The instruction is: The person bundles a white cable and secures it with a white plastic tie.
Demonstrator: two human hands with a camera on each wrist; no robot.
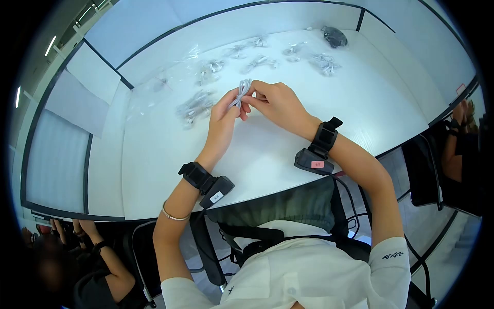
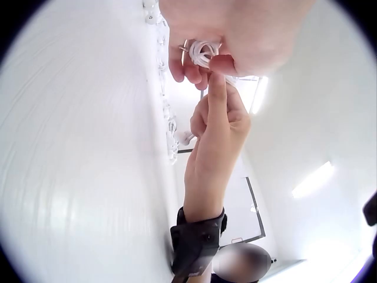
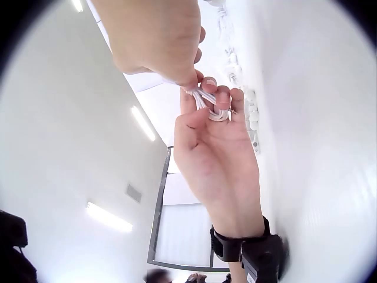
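Coiled cable (image 1: 242, 90) (clear bags (image 1: 195, 106) beyond)

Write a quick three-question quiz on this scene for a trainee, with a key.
1. True or false: the left hand and the right hand both hold the coiled cable.

2. The bracelet is worn on which side? (A) left (B) right

3. Where on the table does the dark bundle lie?

Key: 1. True. 2. A. 3. Far side, toward the right.
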